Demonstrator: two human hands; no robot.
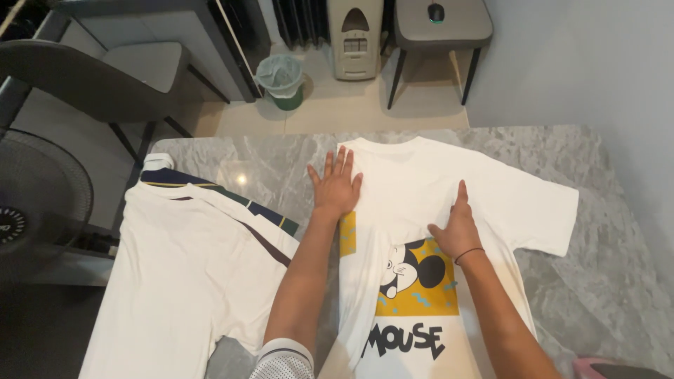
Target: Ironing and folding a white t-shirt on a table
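The white printed T-shirt (421, 210) lies flat on the grey marble surface (604, 281), its left side folded inward over the print. The left hand (335, 188) presses flat on the folded edge, fingers (340, 163) spread apart. The right hand (458, 226) rests on the shirt's middle, fingers apparently held together and flat, grasping nothing. A stack of other shirts (189, 281) lies beside it, to the left.

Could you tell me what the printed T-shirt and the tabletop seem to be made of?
Printed T-shirt: looks like soft white cotton-type knit, matte, creasing under both hands. Tabletop: appears grey marble or marble-look stone, veined and polished, reflecting a light.
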